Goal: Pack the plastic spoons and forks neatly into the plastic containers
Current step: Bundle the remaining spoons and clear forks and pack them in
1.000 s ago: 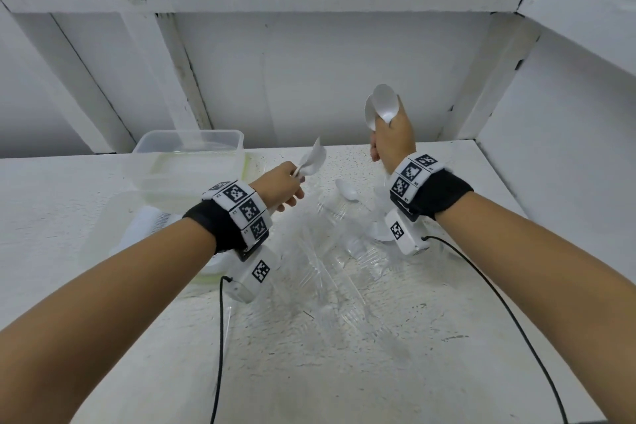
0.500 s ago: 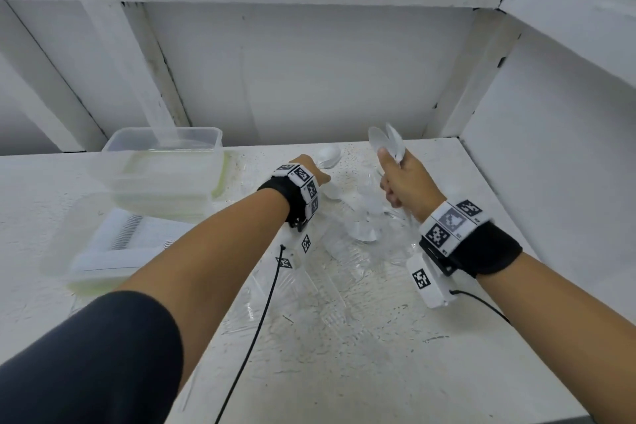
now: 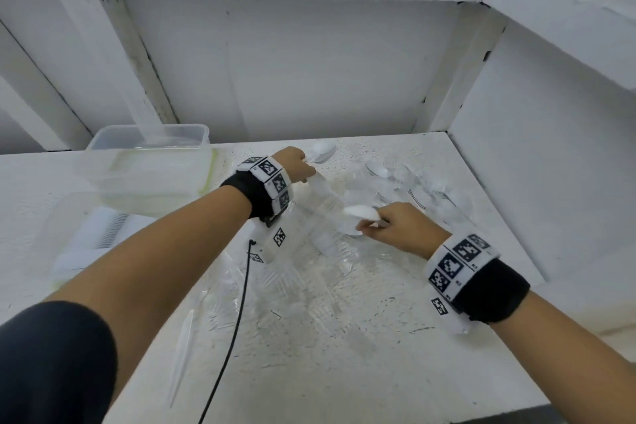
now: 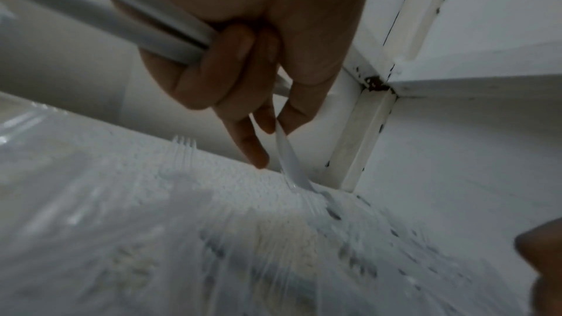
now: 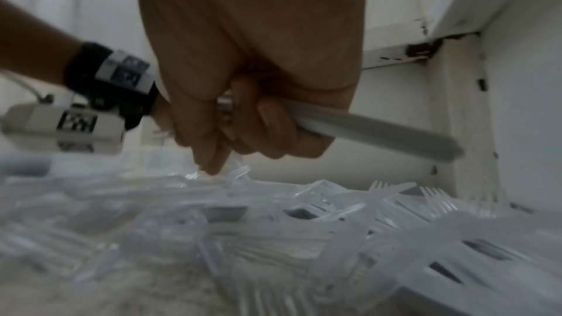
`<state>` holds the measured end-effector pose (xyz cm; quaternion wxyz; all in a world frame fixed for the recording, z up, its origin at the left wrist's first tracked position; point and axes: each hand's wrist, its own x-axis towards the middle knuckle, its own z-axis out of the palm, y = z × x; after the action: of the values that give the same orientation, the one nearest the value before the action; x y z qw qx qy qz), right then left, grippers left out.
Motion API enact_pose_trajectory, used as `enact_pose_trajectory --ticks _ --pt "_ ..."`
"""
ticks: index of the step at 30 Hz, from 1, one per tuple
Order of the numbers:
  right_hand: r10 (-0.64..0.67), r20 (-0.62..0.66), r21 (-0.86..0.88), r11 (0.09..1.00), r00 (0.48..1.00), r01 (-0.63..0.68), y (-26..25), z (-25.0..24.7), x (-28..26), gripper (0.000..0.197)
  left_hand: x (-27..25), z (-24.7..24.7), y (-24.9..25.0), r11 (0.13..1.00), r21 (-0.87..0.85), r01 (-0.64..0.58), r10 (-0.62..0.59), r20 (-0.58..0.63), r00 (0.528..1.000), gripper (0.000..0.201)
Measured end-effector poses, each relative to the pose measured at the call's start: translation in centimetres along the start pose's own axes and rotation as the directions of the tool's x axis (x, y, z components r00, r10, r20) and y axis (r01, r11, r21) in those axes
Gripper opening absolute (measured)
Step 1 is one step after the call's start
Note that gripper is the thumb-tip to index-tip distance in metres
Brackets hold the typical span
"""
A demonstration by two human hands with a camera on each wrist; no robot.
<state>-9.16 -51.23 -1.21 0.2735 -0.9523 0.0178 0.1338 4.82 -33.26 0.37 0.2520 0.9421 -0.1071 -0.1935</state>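
A heap of clear plastic forks and spoons [image 3: 389, 189] [image 5: 334, 213] lies on the white table [image 3: 344, 372]. My left hand [image 3: 297, 165] [image 4: 243, 76] holds white spoons [image 3: 321, 151] in its curled fingers, their handles [image 4: 127, 20] running across the palm, and pinches one more piece [image 4: 289, 162] at the fingertips, low over the heap's far left. My right hand [image 3: 395, 227] [image 5: 243, 114] grips white spoons [image 3: 361, 212], handles [image 5: 374, 129] sticking out to the right, with a finger reaching down to the heap. Two clear containers [image 3: 148, 165] sit stacked at the left.
The lower container [image 3: 79, 251] holds white cutlery lined up in a row. White walls and beams close off the back and the right side. A black cable [image 3: 234, 330] runs from my left wrist over the table's front. Loose clear forks [image 3: 186, 337] lie near the front left.
Both hands came down from mid-air to the heap. The left hand reached forward to the far side; the right hand swung its spoons from upright to pointing left, low over the pile.
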Motion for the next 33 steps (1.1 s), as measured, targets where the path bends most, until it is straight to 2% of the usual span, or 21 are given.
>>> enact_pose_trajectory --ticks 2,4,9,13,17,23,29,33 --pt "-0.062 0.007 -0.251 0.966 0.998 0.062 -0.4 0.5 0.0 0.029 -1.4 -1.4 -0.6 0.999 -0.026 -0.033 0.031 -0.069 0.997 0.006" --pt "-0.099 -0.002 -0.38 0.921 0.995 0.091 -0.5 0.9 0.1 0.026 -2.5 -2.7 -1.6 0.998 -0.048 -0.043 0.036 -0.135 0.99 0.01" --pt "-0.113 0.016 -0.501 0.859 0.994 0.106 -0.4 1.6 0.6 0.03 -5.2 -5.5 -4.0 0.998 -0.051 -0.043 0.025 -0.31 0.951 0.01" --pt "-0.137 -0.011 -0.583 0.806 0.99 0.105 -0.4 2.0 0.8 0.032 -7.0 -6.2 -6.2 0.996 -0.077 -0.032 0.001 -0.374 0.928 0.01" --pt "-0.166 -0.021 -0.603 0.788 0.986 0.12 -0.7 2.4 0.5 0.031 -8.5 -6.2 -7.8 0.99 -0.137 -0.017 -0.037 -0.389 0.921 0.008" --pt "-0.143 0.0 -0.606 0.788 0.99 0.114 -1.0 2.8 0.4 0.032 -10.2 -6.1 -8.9 0.987 -0.162 0.011 -0.073 -0.38 0.922 0.009" --pt "-0.081 -0.021 -0.603 0.796 0.997 0.052 -1.1 3.0 0.3 0.032 -11.4 -6.0 -9.6 0.987 -0.158 0.017 -0.076 -0.376 0.923 0.008" --pt "-0.102 0.017 -0.611 0.787 0.995 0.091 -1.5 2.9 -0.1 0.03 -11.9 -5.7 -9.8 0.987 -0.16 0.02 -0.079 -0.371 0.925 0.008"
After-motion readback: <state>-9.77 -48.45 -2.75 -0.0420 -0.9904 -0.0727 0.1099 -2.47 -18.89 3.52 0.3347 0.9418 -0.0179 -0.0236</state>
